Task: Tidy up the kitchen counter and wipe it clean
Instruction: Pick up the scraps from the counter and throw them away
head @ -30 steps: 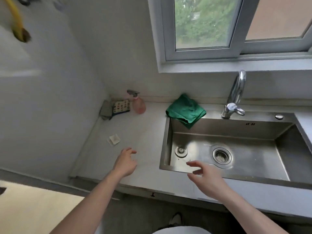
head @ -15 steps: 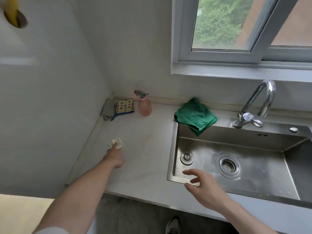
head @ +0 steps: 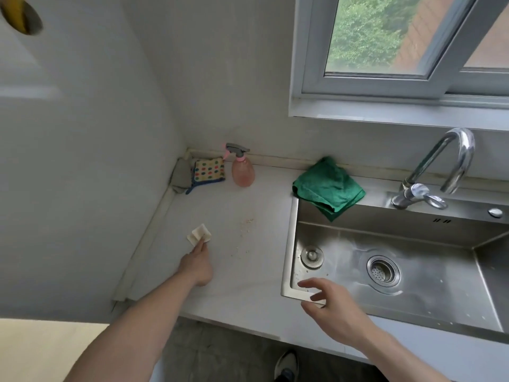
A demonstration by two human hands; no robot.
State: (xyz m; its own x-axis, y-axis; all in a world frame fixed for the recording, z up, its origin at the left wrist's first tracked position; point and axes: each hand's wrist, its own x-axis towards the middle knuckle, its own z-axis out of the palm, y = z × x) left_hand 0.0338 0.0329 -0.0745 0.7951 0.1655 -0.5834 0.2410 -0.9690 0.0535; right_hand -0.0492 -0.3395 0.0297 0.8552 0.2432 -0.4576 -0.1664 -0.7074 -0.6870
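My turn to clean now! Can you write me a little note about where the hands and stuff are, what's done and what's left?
Left hand: fingertips on the paper scrap near the counter's left edge; whether it pinches it is unclear.
Right hand: open, holds nothing, over the sink's front corner.
Green cloth: folded at the sink's back corner, untouched.
Spray bottle and dotted sponge: back left corner.
Done: nothing visibly.
Left: remove the scrap, wipe up the crumbs.

window: upper right, greenery outside | faucet: right, behind sink | shoe: bottom centre, on floor
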